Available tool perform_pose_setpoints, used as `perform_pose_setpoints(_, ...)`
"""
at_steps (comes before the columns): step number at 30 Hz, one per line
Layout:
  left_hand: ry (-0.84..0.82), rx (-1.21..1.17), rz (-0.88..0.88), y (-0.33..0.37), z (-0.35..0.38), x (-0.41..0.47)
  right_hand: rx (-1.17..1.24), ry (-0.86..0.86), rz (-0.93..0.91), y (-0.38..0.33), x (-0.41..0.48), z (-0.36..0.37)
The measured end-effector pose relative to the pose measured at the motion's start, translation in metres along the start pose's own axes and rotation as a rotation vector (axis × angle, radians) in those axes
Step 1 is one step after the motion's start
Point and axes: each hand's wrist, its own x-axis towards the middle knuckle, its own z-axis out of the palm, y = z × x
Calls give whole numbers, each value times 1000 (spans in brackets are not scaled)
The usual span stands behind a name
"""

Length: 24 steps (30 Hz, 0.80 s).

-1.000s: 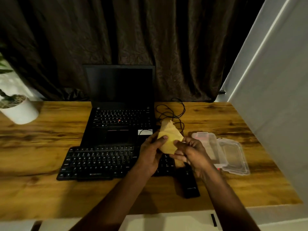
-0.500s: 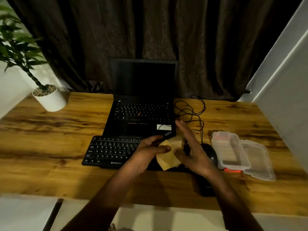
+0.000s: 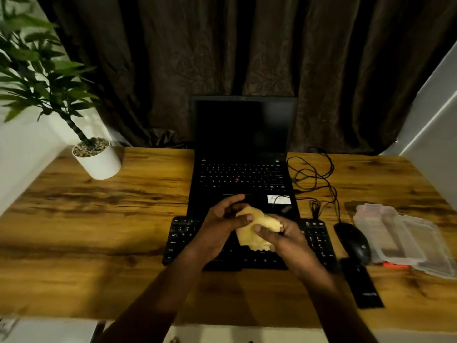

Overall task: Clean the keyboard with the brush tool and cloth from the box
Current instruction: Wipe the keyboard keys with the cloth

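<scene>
Yellow cloth [image 3: 256, 227] is bunched between both hands above the black keyboard [image 3: 183, 240] near the front edge of the wooden bench [image 3: 99, 231]. The fingers of the left hand [image 3: 221, 227] and right hand [image 3: 286, 240] curl around it, grasping it. The clear box [image 3: 395, 240] lies open by the right edge, beside a mouse [image 3: 353, 242]. A laptop [image 3: 243, 149] stands behind.

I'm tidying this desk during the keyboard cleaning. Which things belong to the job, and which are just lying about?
Job: yellow cloth, gripped by left hand and right hand; black keyboard; open clear box.
Lying about: laptop, mouse, potted plant, tangled cable.
</scene>
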Motion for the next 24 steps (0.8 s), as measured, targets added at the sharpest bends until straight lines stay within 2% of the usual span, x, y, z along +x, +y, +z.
perform_pose_setpoints(4,-3,203,102,13,-39,4,209,53,125,6,8,41)
perform_pose_setpoints(7,113,417,187,15,-65,8,429,138,200,13,16,70)
perform_pose_setpoints(12,264,563,264,11,-122,5,457,460,201,30,31,109)
perform_pose_setpoints(14,212,715,290,10,-155,0,397,580,197,39,37,120)
perform_pose_setpoints(16,27,841,211,6,-186,-7,232,664,110,44,40,132)
perform_pose_setpoints(19,-224,1019,101,-3,-215,-12,-331,742,-89,47,47,147)
perform_pose_setpoints(21,-311,1135,80,-9,-222,-9,-677,671,-176,48,50,157)
perform_pose_setpoints(24,-396,1278,105,-12,-224,-3,-1096,476,-114,46,56,173)
